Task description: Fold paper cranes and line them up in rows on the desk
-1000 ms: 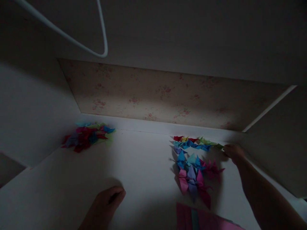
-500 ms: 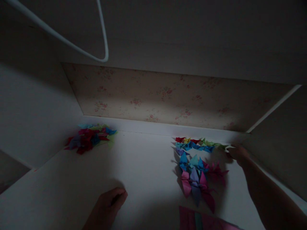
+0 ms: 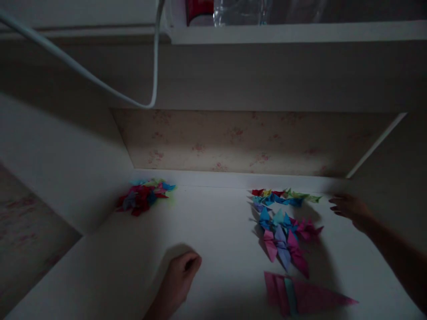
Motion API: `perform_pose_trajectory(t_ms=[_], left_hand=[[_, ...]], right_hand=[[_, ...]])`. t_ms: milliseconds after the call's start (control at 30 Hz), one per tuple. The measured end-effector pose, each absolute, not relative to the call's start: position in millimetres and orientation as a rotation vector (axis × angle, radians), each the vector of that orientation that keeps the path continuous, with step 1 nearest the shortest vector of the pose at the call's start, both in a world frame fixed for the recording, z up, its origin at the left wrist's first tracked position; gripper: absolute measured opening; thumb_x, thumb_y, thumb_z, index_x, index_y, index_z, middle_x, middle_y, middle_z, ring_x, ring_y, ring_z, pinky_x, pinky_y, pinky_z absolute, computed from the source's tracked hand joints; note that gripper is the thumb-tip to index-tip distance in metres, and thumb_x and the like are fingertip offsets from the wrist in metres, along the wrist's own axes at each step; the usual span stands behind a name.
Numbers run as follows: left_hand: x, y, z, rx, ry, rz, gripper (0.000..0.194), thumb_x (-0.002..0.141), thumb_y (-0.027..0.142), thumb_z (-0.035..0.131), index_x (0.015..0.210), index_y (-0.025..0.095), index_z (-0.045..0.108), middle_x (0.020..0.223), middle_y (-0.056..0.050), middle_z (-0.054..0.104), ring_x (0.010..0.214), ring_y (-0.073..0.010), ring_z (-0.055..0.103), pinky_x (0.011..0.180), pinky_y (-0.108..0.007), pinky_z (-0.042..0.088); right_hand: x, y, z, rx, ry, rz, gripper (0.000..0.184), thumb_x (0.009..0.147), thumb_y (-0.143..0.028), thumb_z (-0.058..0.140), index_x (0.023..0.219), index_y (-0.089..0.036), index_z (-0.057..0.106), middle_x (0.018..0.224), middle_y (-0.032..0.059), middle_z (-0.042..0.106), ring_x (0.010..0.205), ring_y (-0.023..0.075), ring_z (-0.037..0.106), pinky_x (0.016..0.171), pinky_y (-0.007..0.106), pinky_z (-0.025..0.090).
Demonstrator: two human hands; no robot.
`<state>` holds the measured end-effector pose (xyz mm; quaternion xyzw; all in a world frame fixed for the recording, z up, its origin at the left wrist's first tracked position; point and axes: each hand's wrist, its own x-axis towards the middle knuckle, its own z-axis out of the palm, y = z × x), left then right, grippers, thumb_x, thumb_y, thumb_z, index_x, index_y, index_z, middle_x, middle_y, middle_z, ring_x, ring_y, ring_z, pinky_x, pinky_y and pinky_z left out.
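Observation:
My right hand (image 3: 348, 208) is at the right back of the white surface, its fingers apart and holding nothing that I can see. Just left of its fingertips ends a row of small folded paper cranes, with a pale green one (image 3: 313, 198) closest. Blue paper cranes (image 3: 283, 200) lie in front of that row. Larger origami cranes in blue, lilac (image 3: 283, 249) and pink (image 3: 269, 244) are grouped nearer to me. My left hand (image 3: 183, 271) rests at the front middle, its fingers curled into a loose fist and apart from the paper pieces.
A heap of coloured folded paper (image 3: 138, 200) sits at the back left corner. Pink folded paper with a teal band (image 3: 310, 297) lies at the front right. A white cable (image 3: 110, 91) hangs at the upper left, below a shelf (image 3: 283, 33). Floral wallpaper (image 3: 233, 140) lines the back.
My right hand has let go of a small pale piece at the row's right end and drawn away to the right, fingers spreading. The view has tilted up, showing the shelf. My left hand stays curled.

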<state>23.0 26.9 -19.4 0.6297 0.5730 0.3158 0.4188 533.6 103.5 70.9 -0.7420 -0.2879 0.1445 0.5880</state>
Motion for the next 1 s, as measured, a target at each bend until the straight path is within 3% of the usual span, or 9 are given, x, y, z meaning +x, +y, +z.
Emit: perform_pose_trajectory(t_ms=[100,200,333,500,633,833,1000], left_hand=[[24.7,24.7,-15.4,1.596,1.415,0.816,0.032,0.082,0.043,0.048,0.066,0.018,0.061,0.059,0.003,0.050,0.056,-0.0123,0.045,0.054,-0.021,0.034],[24.5,22.4,-14.2,1.640,1.386,0.825,0.033,0.083,0.042,0.047,0.069,0.018,0.064,0.060,0.003,0.054,0.058,-0.0128,0.048,0.056,-0.021,0.036],[23.3,19.8,-16.4,1.685,1.335,0.835,0.031,0.083,0.039,0.047,0.072,0.017,0.066,0.063,0.002,0.058,0.061,-0.0135,0.051,0.057,-0.022,0.037],[22.5,17.6,-17.7,1.732,1.272,0.865,0.031,0.083,0.038,0.047,0.073,0.017,0.067,0.065,0.000,0.061,0.064,-0.0158,0.055,0.060,-0.024,0.039],[20.9,16.3,-15.7,1.766,1.236,0.901,0.029,0.082,0.034,0.047,0.073,0.017,0.069,0.067,-0.003,0.064,0.066,-0.0174,0.057,0.062,-0.026,0.040],[23.0,12.5,-19.2,1.793,1.227,0.909,0.029,0.082,0.035,0.048,0.072,0.017,0.068,0.067,-0.003,0.066,0.063,-0.0161,0.058,0.059,-0.024,0.042],[11.7,34.0,-11.8,1.966,1.569,0.806,0.038,0.087,0.039,0.038,0.084,0.017,0.069,0.053,0.002,0.060,0.041,-0.0128,0.052,0.042,-0.022,0.040]], right_hand=[[510.1,86.3,79.6,-1.695,-0.728,0.574,0.008,0.079,-0.012,0.058,0.084,-0.012,0.064,0.088,0.0198,0.068,0.053,0.0146,0.060,0.058,0.035,0.047],[468.7,58.8,83.4,-1.629,-0.828,0.676,0.021,0.074,-0.024,0.063,0.093,-0.016,0.064,0.093,0.0166,0.068,0.057,0.0163,0.060,0.059,0.034,0.049],[393.4,6.7,67.5,-1.638,-0.993,0.733,0.040,0.067,-0.043,0.071,0.096,-0.017,0.065,0.077,0.0063,0.066,0.060,0.0183,0.058,0.058,0.032,0.048],[286.0,-43.1,20.3,-1.480,-1.045,0.966,0.037,0.075,-0.055,0.061,0.080,-0.019,0.064,0.061,-0.0006,0.057,0.045,0.0124,0.047,0.044,0.025,0.037],[211.2,-46.0,-5.0,-1.351,-1.249,1.222,0.037,0.079,-0.054,0.057,0.085,-0.019,0.065,0.060,-0.0013,0.055,0.043,0.0103,0.041,0.040,0.022,0.028],[169.0,-33.7,-18.1,-1.320,-1.447,1.059,0.031,0.085,-0.043,0.052,0.076,-0.019,0.068,0.064,0.0006,0.059,0.059,0.0149,0.049,0.055,0.025,0.036],[181.1,-39.2,-25.7,-1.310,-1.395,1.134,0.031,0.086,-0.045,0.053,0.078,-0.018,0.067,0.058,-0.0014,0.053,0.054,0.0123,0.043,0.049,0.024,0.030]])
